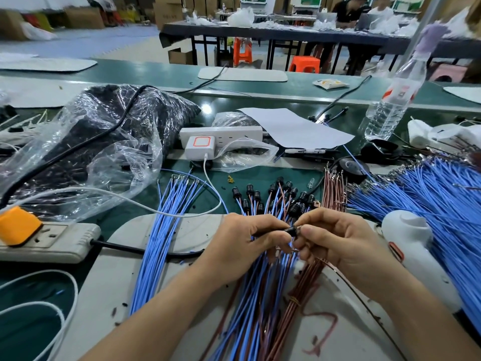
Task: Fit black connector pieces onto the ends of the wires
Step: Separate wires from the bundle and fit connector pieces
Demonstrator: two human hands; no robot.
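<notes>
Both bare forearms reach in from the near edge and converge in the middle. The left hand [250, 241], fingers curled, pinches a black connector piece [291, 231] between thumb and forefinger. The right hand [338, 238] meets it fingertip to fingertip, its grip pinched on a thin brown wire [331, 267]

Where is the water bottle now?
Head view, far right: the water bottle stands behind the large blue wire bundle, right of the white paper sheet.
</notes>
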